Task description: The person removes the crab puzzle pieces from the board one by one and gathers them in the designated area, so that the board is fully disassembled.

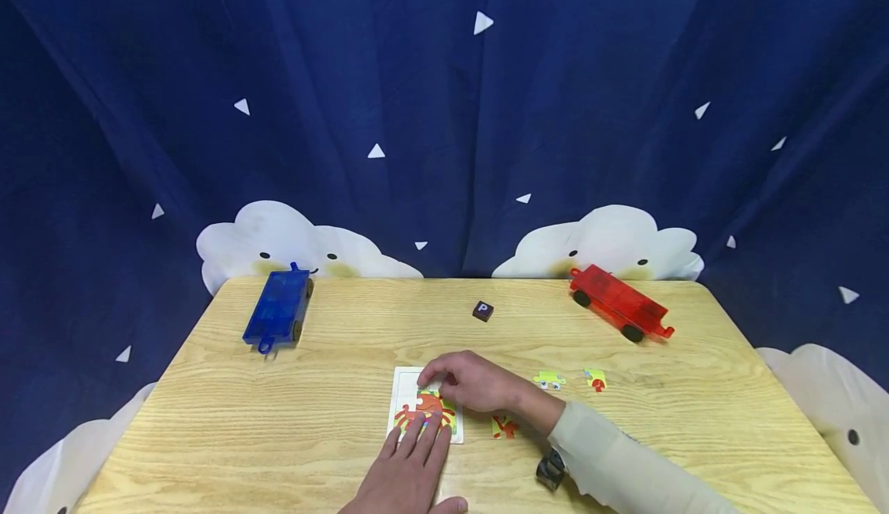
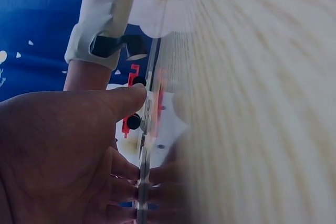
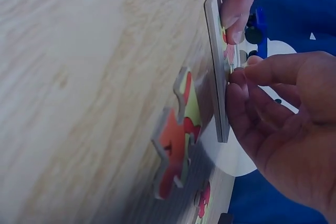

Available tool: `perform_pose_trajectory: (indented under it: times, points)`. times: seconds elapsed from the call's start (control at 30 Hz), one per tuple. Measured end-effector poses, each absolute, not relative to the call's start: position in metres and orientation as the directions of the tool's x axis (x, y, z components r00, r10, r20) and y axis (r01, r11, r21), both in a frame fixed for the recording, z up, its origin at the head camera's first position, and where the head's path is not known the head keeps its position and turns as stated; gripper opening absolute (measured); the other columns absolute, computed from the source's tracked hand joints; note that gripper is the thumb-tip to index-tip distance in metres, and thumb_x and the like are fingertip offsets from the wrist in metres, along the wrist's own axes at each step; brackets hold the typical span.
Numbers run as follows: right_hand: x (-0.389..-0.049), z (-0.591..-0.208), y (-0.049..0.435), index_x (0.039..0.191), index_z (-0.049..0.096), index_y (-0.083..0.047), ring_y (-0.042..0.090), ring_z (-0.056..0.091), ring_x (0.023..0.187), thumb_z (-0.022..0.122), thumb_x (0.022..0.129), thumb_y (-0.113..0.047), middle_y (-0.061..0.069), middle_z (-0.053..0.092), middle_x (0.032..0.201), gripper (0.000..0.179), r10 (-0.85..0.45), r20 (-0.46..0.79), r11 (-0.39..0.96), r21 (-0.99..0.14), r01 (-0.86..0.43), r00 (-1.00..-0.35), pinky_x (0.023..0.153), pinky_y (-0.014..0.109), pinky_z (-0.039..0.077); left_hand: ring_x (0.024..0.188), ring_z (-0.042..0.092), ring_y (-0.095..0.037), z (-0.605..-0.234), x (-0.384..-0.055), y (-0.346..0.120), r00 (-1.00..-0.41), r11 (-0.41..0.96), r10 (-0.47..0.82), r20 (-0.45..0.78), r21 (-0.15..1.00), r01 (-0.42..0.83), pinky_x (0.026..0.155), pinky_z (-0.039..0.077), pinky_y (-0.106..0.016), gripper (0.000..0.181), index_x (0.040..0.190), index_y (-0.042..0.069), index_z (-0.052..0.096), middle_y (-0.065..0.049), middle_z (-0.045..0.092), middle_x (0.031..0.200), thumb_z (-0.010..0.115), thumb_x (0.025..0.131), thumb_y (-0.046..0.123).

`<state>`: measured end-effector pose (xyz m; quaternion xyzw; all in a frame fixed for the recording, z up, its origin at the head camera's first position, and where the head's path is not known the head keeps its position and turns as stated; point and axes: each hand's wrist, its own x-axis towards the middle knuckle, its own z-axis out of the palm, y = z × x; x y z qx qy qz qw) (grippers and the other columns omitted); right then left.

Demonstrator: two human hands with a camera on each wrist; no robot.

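A small white-bordered jigsaw board (image 1: 405, 380) lies near the front middle, partly filled with a red crab picture on yellow-green. My left hand (image 1: 404, 474) rests flat over its lower part, straight fingers across the crab's lower side. From the right, my right hand (image 1: 472, 383) reaches over the upper part. Its thumb and forefinger pinch a puzzle piece (image 1: 430, 397) at the crab's body, mostly hidden by the fingers. In the right wrist view these fingertips (image 3: 254, 60) meet close against the board's face. The board's upper left is bare white.
Right of the board lie loose puzzle pieces: a red-and-yellow one (image 1: 505, 427) beside my forearm, one with eyes (image 1: 550, 380), and another (image 1: 596, 379) farther right. A blue wagon (image 1: 276, 309), a dark block marked P (image 1: 483, 311) and a red wagon (image 1: 618, 302) stand along the back.
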<state>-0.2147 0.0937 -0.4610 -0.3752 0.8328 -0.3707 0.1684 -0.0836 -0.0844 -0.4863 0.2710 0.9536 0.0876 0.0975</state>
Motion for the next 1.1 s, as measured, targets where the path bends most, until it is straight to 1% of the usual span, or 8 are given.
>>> perform_pose_trajectory:
  times: [0.2,0.43,0.7,0.8,1.1]
  points:
    - [-0.2145,-0.4620,0.0940,0.112,0.075,-0.010,0.015,0.061,0.102,0.056,0.095,0.010,-0.001,0.071,0.113,0.032,-0.744,-0.002,0.442,-0.751,-0.490,-0.668,0.090,0.028,0.048,0.150,0.031,-0.034,-0.4853,-0.0851,-0.0833,-0.834,0.841,0.532,-0.145,0.203,0.502,0.113,0.031,-0.058,0.097,0.157,0.003,0.039,-0.015,0.035,0.163,0.034,0.097,0.079]
    - [-0.2150,-0.4614,0.0945,0.112,0.075,-0.010,0.009,0.058,0.094,0.055,0.097,0.010,-0.001,0.070,0.112,0.032,-0.738,-0.013,0.450,-0.754,-0.478,-0.675,0.086,0.027,0.048,0.150,0.029,-0.035,-0.4822,-0.0871,-0.0818,-0.829,0.842,0.531,-0.175,0.223,0.492,0.113,0.030,-0.060,0.097,0.158,0.002,0.037,-0.016,0.033,0.164,0.036,0.097,0.077]
    - [-0.2156,-0.4604,0.0944,0.114,0.075,-0.009,0.014,0.061,0.103,0.056,0.097,0.009,0.000,0.071,0.113,0.031,-0.739,-0.021,0.454,-0.755,-0.474,-0.674,0.092,0.029,0.048,0.150,0.030,-0.033,-0.4818,-0.0864,-0.0798,-0.838,0.850,0.525,-0.148,0.144,0.507,0.112,0.033,-0.057,0.097,0.157,0.003,0.038,-0.016,0.035,0.163,0.036,0.097,0.078]
    - [-0.2150,-0.4603,0.0946,0.114,0.075,-0.010,0.014,0.061,0.103,0.057,0.097,0.009,-0.001,0.071,0.114,0.031,-0.738,-0.034,0.460,-0.755,-0.467,-0.674,0.092,0.029,0.048,0.149,0.032,-0.032,-0.4830,-0.0859,-0.0797,-0.839,0.850,0.526,-0.137,0.118,0.513,0.112,0.034,-0.056,0.097,0.156,0.003,0.039,-0.015,0.037,0.162,0.037,0.096,0.078]
    - [-0.2119,-0.4598,0.0958,0.116,0.075,-0.010,0.012,0.060,0.101,0.058,0.098,0.005,0.000,0.069,0.115,0.029,-0.744,-0.049,0.460,-0.762,-0.457,-0.667,0.092,0.029,0.048,0.149,0.033,-0.033,-0.4839,-0.0846,-0.0788,-0.841,0.852,0.521,-0.145,0.138,0.505,0.113,0.033,-0.057,0.097,0.155,0.002,0.041,-0.016,0.037,0.162,0.037,0.095,0.079]
